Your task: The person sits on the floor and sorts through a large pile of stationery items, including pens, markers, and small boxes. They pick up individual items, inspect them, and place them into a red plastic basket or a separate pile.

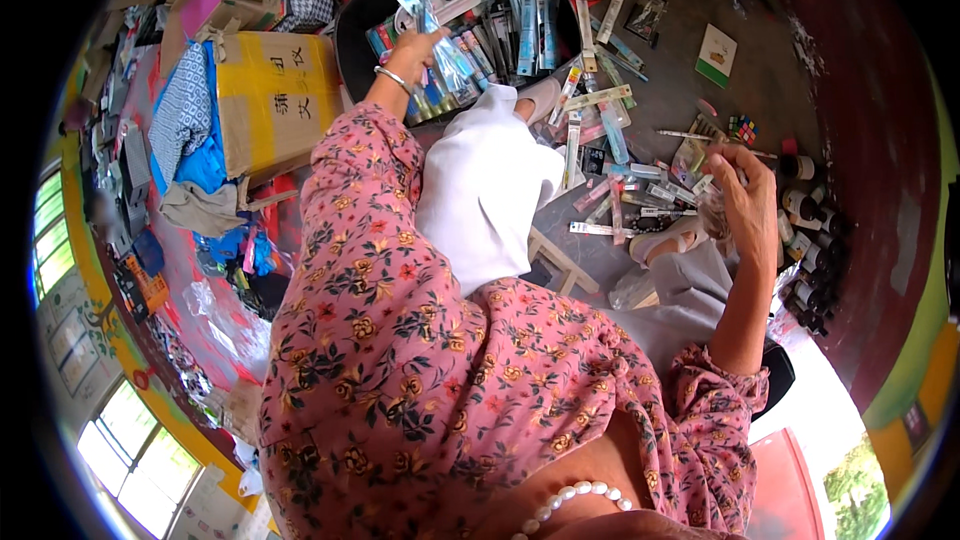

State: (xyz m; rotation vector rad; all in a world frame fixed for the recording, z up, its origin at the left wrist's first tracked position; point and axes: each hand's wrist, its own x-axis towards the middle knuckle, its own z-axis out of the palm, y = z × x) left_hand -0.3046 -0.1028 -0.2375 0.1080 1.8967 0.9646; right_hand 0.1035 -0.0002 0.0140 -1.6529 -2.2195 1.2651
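Observation:
My left hand [408,58], with a bracelet at the wrist, reaches over a black tub [352,30]. Its fingers are closed on a slim light-blue packet [448,52], whose contents I cannot make out. Pens and similar slim packets, some blue and some dark, fill the tub around it, along with a white case [440,2]. On the other side, my right hand [745,185] is raised above the floor with bent fingers. Crinkled clear plastic [712,212] shows at its fingertips; the palm side is partly hidden.
Slim packets [612,135] lie scattered on the dark floor, near a puzzle cube [742,128] and a green-and-white booklet [716,55]. Dark bottles [808,255] stand in a cluster at the right. A taped cardboard box [280,100] is left of the tub. A wooden stool [560,262] shows between my legs.

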